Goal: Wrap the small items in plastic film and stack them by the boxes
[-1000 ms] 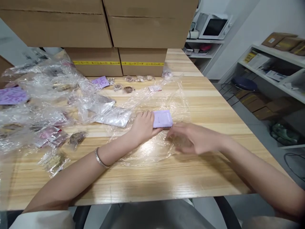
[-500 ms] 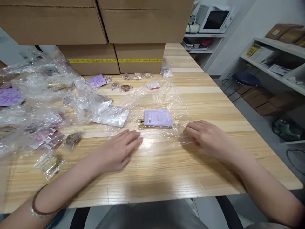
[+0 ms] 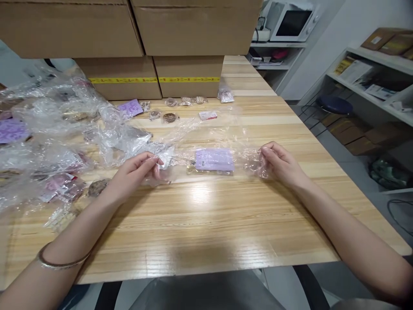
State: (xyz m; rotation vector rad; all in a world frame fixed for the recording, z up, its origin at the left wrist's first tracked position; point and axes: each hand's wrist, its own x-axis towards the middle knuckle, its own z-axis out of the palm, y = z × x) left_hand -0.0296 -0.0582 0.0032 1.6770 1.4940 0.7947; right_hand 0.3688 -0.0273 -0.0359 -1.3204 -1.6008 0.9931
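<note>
A sheet of clear plastic wrap (image 3: 222,129) lies across the middle of the wooden table. Over a lilac packet with a barcode (image 3: 214,160), its near edge is folded up. Beneath the packet shows a gold-coloured item (image 3: 193,170), mostly covered. My left hand (image 3: 138,170) pinches the film's left side, close to a silvery pouch (image 3: 164,156). My right hand (image 3: 279,161) grips the bunched film on the right. A small red-and-white packet (image 3: 208,115) sits near the film's far edge.
Cardboard boxes (image 3: 190,32) are stacked at the back. A heap of plastic-wrapped bundles (image 3: 48,116) covers the left side, with a brown wrapped piece (image 3: 97,187) nearest my left forearm. Small wrapped discs (image 3: 169,117) lie before the boxes. The table's right edge slants beside my right arm.
Both hands have risen from the film's near edge and moved outward, the left to the left, the right slightly right. They now hold the film, its near edge lifted over the lilac packet.
</note>
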